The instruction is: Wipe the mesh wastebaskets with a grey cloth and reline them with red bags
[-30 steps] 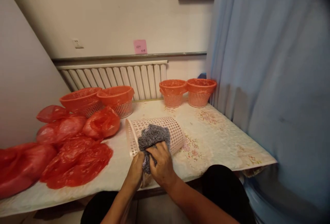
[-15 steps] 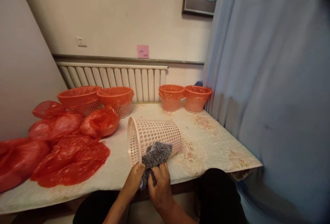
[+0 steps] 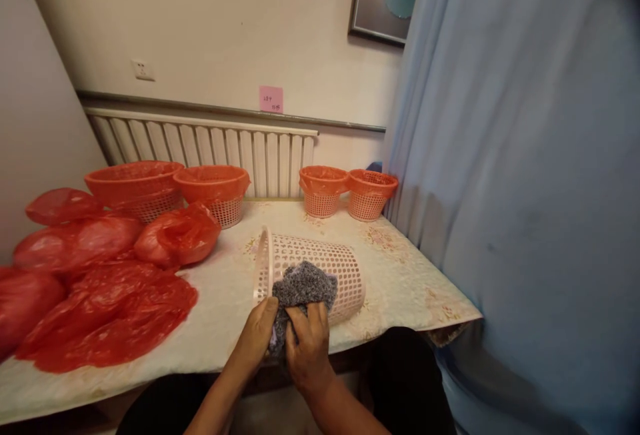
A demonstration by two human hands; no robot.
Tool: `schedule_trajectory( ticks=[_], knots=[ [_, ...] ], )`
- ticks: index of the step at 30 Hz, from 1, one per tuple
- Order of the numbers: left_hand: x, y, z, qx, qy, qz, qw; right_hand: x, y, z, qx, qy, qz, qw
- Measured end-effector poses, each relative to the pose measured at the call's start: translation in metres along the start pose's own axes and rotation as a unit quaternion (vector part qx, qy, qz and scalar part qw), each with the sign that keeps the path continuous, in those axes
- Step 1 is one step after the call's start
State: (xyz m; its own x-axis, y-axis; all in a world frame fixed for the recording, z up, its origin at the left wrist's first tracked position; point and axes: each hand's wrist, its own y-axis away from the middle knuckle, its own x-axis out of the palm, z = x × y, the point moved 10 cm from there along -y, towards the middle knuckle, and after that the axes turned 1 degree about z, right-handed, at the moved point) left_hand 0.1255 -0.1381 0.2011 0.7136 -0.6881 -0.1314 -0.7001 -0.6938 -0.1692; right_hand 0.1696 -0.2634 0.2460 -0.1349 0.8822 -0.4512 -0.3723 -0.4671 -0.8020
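A pale pink perforated plastic basket [image 3: 345, 281] lies on its side near the table's front edge, its mouth facing left. My left hand [image 3: 257, 331] is closed on the near part of its rim, thumb on the outside. Bunched against the basket's near wall is a fuzzy dark grey cloth [image 3: 306, 283]. My right hand [image 3: 309, 348] presses this cloth to the wall with its fingers curled into it. Part of the cloth hangs between my two hands and hides some of the rim.
Several baskets lined with red bags stand along the back, including a left basket [image 3: 135, 185] and a right basket [image 3: 373, 188]. Red plastic bags [image 3: 115, 308] spread over the table's left side. A blue curtain [image 3: 500, 155] hangs at right; a radiator [image 3: 210, 141] is behind.
The basket has turned slightly, its mouth showing less. The grey cloth has spread a little wider over its wall. My view has shifted a bit to the right.
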Motion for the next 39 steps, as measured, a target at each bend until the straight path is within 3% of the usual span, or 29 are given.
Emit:
schedule_trajectory(
  ticks=[5, 12, 15, 18, 21, 26, 31, 35, 39],
  knots=[
    [0.007, -0.002, 0.005, -0.009, -0.011, 0.035, 0.999, -0.009, -0.009, -0.052, 0.017, 0.015, -0.032, 0.999],
    [0.01, -0.001, -0.003, -0.001, -0.091, 0.022, 0.996, -0.052, 0.003, -0.185, 0.147, 0.075, -0.137, 0.977],
    [0.013, -0.003, -0.009, 0.005, -0.074, 0.03, 0.997, -0.06, -0.001, -0.205, 0.181, 0.085, -0.143, 0.969],
    [0.015, -0.005, -0.012, -0.003, -0.04, 0.044, 0.998, -0.056, -0.019, -0.194, 0.175, 0.071, -0.128, 0.974],
    [0.015, -0.007, -0.01, -0.018, -0.006, 0.054, 0.998, -0.042, -0.045, -0.167, 0.142, 0.045, -0.092, 0.985],
    [0.013, -0.015, -0.004, -0.032, 0.015, 0.055, 0.998, -0.014, -0.082, -0.094, 0.028, -0.038, -0.008, 0.999],
    [0.002, -0.032, -0.019, 0.008, -0.003, 0.034, 0.999, 0.013, -0.096, -0.025, -0.054, -0.076, 0.071, 0.993],
    [-0.009, -0.038, -0.023, 0.021, -0.021, 0.016, 0.999, 0.028, -0.107, -0.016, -0.05, -0.064, 0.075, 0.994],
    [-0.021, -0.025, -0.004, 0.053, -0.051, 0.001, 0.997, 0.04, -0.119, -0.028, -0.044, -0.071, 0.069, 0.994]
  ],
)
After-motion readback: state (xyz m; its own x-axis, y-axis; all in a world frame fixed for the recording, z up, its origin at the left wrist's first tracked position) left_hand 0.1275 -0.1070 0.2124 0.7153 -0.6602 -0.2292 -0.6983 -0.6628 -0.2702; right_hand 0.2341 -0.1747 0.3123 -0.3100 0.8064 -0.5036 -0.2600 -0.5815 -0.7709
